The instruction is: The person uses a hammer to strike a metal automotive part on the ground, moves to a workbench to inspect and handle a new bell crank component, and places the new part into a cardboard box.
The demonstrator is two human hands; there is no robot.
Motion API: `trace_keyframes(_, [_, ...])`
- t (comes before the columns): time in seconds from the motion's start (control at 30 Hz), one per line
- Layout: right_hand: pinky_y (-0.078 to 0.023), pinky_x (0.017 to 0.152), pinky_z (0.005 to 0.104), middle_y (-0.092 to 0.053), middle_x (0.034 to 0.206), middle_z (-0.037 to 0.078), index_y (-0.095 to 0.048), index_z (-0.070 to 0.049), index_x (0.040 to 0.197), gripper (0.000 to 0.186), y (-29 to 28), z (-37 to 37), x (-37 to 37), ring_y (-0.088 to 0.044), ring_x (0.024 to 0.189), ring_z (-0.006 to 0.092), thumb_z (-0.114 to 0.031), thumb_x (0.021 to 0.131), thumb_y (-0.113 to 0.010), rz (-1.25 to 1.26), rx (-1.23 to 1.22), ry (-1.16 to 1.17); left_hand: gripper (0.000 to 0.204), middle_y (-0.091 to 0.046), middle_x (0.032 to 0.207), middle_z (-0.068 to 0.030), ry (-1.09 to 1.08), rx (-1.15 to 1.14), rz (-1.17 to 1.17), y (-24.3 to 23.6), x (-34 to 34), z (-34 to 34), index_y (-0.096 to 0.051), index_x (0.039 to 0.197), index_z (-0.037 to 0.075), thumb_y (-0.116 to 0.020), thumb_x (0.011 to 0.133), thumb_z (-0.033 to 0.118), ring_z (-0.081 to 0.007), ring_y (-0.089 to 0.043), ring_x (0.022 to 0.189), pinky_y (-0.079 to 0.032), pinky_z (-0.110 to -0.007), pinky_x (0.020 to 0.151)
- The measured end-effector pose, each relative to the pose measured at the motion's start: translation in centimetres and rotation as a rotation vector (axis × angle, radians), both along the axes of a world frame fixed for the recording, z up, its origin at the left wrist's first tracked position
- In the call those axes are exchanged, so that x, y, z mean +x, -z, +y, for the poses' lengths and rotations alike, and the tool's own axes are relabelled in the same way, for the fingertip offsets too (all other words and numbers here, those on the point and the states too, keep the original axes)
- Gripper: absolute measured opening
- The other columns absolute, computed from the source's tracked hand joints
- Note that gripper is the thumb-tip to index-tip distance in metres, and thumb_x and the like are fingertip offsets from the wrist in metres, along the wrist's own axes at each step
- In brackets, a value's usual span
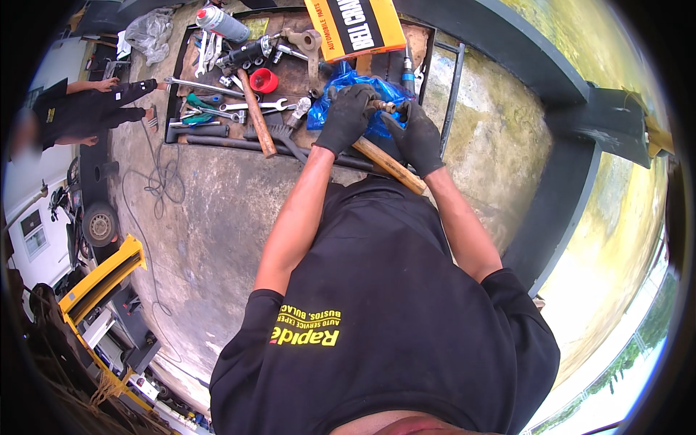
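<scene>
Both of my hands wear dark gloves and meet above the tool tray (239,144). A small brownish metal part (384,106), ridged like a threaded fitting, sits between them; its exact kind does not show. My left hand (348,119) is closed around one end, which its fingers partly hide. At the other end, the fingertips of my right hand (419,138) pinch it. Crumpled blue plastic (319,114) lies beneath the hands. A wooden hammer handle (388,165) slants below them, its head hidden.
On the tray are a red cup (264,80), a wooden-handled hammer (255,116), a combination wrench (261,106), a spray can (222,24) and an orange box (355,29). A dark metal post (558,196) stands right. Another person (87,109) and a yellow frame (101,275) are left.
</scene>
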State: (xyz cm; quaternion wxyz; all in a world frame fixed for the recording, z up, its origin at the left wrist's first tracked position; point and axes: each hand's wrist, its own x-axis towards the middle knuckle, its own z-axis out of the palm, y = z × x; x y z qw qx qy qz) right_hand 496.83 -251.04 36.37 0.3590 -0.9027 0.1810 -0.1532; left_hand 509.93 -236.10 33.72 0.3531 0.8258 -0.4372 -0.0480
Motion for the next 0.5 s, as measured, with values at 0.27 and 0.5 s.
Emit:
trace_keyframes(0.27, [-0.055,0.066,0.0492,-0.068,0.084,0.020,-0.057,-0.006,0.102,0.031,-1.1,-0.6,1.6,-0.070,0.078,0.0415,-0.036,0.100,-0.067,0.217,-0.027,-0.057,0.024,-0.065,0.121,-0.0123,0.007,0.008,0.015,0.1,-0.2,-0.5,-0.067,0.116,0.007,-0.068,0.097,0.022,-0.0354,-0.061,0.115,-0.046,-0.047,0.101])
trace_keyframes(0.5, [-0.053,0.057,0.0532,-0.068,0.068,0.019,-0.061,-0.008,0.088,0.040,1.8,-1.2,1.5,-0.069,0.061,0.0400,-0.045,0.102,-0.061,0.151,-0.214,-0.188,0.019,-0.066,0.122,-0.0114,0.087,-0.038,-0.003,0.0,0.2,0.1,-0.069,0.112,0.008,-0.067,0.095,0.017,-0.0328,-0.061,0.118,-0.047,-0.044,0.103])
